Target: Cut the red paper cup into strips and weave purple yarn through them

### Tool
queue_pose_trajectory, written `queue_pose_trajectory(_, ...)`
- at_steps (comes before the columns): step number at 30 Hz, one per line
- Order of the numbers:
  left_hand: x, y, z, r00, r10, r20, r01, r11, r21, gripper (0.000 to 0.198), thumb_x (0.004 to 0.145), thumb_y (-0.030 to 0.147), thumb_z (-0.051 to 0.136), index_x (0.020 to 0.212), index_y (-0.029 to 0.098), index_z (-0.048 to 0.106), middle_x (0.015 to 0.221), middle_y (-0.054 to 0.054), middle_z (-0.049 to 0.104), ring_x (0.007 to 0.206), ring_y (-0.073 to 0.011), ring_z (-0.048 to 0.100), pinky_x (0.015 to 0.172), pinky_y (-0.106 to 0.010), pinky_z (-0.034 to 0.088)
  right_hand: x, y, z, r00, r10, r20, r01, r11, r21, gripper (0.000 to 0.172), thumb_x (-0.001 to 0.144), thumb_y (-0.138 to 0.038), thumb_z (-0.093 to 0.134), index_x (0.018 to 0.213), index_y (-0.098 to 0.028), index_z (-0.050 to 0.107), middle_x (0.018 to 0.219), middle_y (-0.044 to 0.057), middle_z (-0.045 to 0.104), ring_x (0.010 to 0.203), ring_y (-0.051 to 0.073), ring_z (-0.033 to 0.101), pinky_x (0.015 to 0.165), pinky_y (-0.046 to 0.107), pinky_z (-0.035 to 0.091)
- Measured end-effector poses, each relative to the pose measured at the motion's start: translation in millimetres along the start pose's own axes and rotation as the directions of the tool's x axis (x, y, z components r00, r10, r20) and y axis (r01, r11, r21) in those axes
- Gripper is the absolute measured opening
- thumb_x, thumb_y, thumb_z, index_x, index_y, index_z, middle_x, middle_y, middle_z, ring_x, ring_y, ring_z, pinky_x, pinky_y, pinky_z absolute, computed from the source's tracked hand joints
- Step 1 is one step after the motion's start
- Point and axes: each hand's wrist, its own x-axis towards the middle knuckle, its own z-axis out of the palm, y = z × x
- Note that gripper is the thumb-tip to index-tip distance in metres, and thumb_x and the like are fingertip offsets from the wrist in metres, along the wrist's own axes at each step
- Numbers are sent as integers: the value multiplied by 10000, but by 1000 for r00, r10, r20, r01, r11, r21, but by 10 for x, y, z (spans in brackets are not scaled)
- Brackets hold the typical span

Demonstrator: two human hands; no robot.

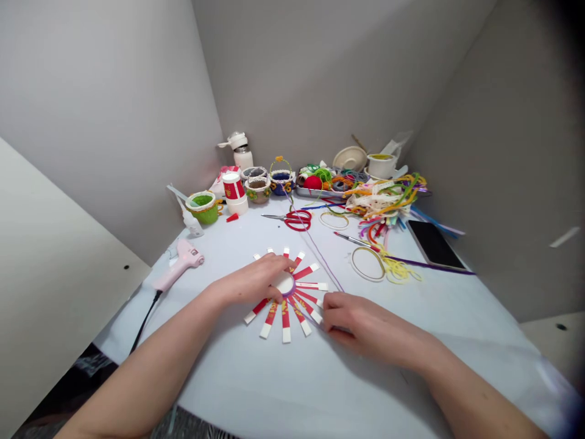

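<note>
A paper cup (286,318) cut into red and white strips lies spread out like a sun on the table. Purple yarn runs round its white round base. My left hand (260,277) grips that base, thumb on the near side and fingers on the far side. Just right of the strips, my right hand (350,317) is closed with its fingers pinching purple yarn (326,265). One length of the yarn goes from the right hand towards the cup's strips. Another trails back across the table to the small baskets.
Red-handled scissors (298,219), a pen-like tool (356,240) and hoops (368,263) lie beyond the cup. A pink glue gun (180,265) is at left, a phone (436,245) at right. Small baskets (258,189), a yarn tray (320,192) and a yarn pile (384,198) line the back.
</note>
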Motion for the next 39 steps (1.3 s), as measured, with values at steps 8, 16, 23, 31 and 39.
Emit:
queue_pose_trajectory(8, 16, -37, 19, 1000, -4, -4, 4, 1000, -23, 624, 786, 243, 770, 1350, 225, 503, 1302, -86, 588, 1232, -277, 502, 1014, -373, 425, 62, 194, 130, 920, 203, -336, -286, 933, -217, 162, 935, -161, 525, 814, -185, 631, 867, 64, 609, 831, 201, 594, 697, 289, 419)
queue_pose_trajectory(16, 13, 37, 33, 998, 64, -1, -64, 997, -51, 535, 784, 163, 733, 1277, 229, 536, 1243, -73, 603, 1200, -272, 522, 984, -374, 439, 434, 390, 219, 845, 256, -470, -299, 954, -19, 217, 931, -287, 576, 733, -201, 594, 801, 41, 606, 772, 191, 568, 675, 296, 408)
queue_pose_trajectory(23, 13, 57, 51, 997, 75, -14, -76, 996, -53, 566, 780, 144, 728, 1302, 237, 531, 1257, -80, 599, 1232, -292, 527, 1003, -409, 444, 521, 464, 293, 805, 252, -538, -303, 953, -7, 233, 931, -324, 569, 728, -208, 568, 802, 45, 613, 766, 195, 569, 671, 301, 393)
queue_pose_trajectory(31, -10, 23, 64, 989, 84, -120, -102, 984, -147, 782, 713, 223, 829, 1398, 244, 451, 1396, -102, 445, 1281, -270, 506, 1082, -387, 424, 529, 471, 323, 800, 271, -535, -308, 951, 22, 204, 927, -312, 556, 751, -208, 567, 782, 32, 629, 744, 186, 560, 676, 296, 389)
queue_pose_trajectory(39, 1, 126, 104, 962, -118, -246, 122, 993, 3, 590, 731, 453, 774, 1196, 156, 566, 1166, -123, 550, 1139, -334, 526, 979, -467, 469, 553, 412, 301, 787, 327, -523, -350, 935, 57, 190, 915, -282, 571, 745, -198, 573, 788, 27, 626, 746, 175, 555, 672, 289, 379)
